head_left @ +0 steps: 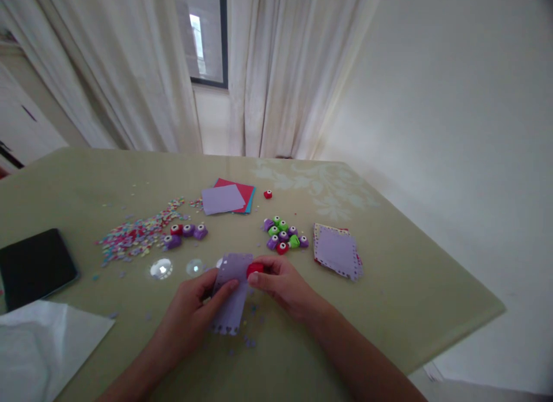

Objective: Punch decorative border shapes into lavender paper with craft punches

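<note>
My left hand (pixel 196 310) is closed on a lilac paper card (pixel 232 307), its thumb flat on the front. Punched shapes run along the card's lower edge, and a few holes show near its top. My right hand (pixel 287 284) pinches a small red paper punch (pixel 254 268) at the card's right edge, near the top. Tiny paper cutouts (pixel 248 341) lie on the table below the card. Beyond my right hand sits a cluster of small purple, green and red punches (pixel 283 236). Several more punches (pixel 188 230) stand to the left.
A stack of edge-punched cards (pixel 337 251) lies at right. Plain lilac, red and blue sheets (pixel 222 199) lie farther back, near a lone red punch (pixel 268 194). Colourful confetti (pixel 133 238) spreads at left, with a dark tablet (pixel 37 269) and white sheet (pixel 52 344) beside the table's left side.
</note>
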Motion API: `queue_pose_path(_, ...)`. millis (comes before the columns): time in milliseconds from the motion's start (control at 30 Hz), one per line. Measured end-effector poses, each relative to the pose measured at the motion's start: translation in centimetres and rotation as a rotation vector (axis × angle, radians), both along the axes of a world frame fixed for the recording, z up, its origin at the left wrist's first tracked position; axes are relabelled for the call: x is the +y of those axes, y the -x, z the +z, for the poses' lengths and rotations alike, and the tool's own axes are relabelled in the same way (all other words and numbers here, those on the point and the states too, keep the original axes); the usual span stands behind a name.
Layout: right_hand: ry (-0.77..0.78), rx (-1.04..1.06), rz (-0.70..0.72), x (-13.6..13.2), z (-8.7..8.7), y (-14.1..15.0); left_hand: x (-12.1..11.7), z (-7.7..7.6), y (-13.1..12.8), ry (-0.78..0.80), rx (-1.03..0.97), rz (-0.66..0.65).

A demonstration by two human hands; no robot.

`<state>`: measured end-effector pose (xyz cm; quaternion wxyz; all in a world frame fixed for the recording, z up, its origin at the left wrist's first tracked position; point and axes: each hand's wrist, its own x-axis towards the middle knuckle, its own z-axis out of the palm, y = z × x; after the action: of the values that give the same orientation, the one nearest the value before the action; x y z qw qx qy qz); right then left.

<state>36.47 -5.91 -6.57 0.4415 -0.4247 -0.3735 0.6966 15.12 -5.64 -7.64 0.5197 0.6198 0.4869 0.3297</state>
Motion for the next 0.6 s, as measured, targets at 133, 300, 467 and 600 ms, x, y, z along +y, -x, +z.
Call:
queue_pose_path(133, 0.053, 0.075, -0.005, -0.1, 0.0, 0.2, -0.3, -0.3, -0.2, -0.008, 0.023, -0.023)
queue_pose_path(300, 0.05, 0.068, 0.005, -0.1, -0.2, 0.2, -0.6, -0.9, -0.4, 0.033, 0.014, -0.029)
queue_pose_path(467, 0.077, 0.105, -0.015, -0.1, 0.0, 0.5, -0.5, -1.1, -0.3, 0.072, -0.018, -0.029)
queue_pose_path(600, 0.072, 0.089, -0.048, -0.2, 0.2, 0.6, -0.7, -1.1, -0.3, 0.074, -0.01, -0.036)
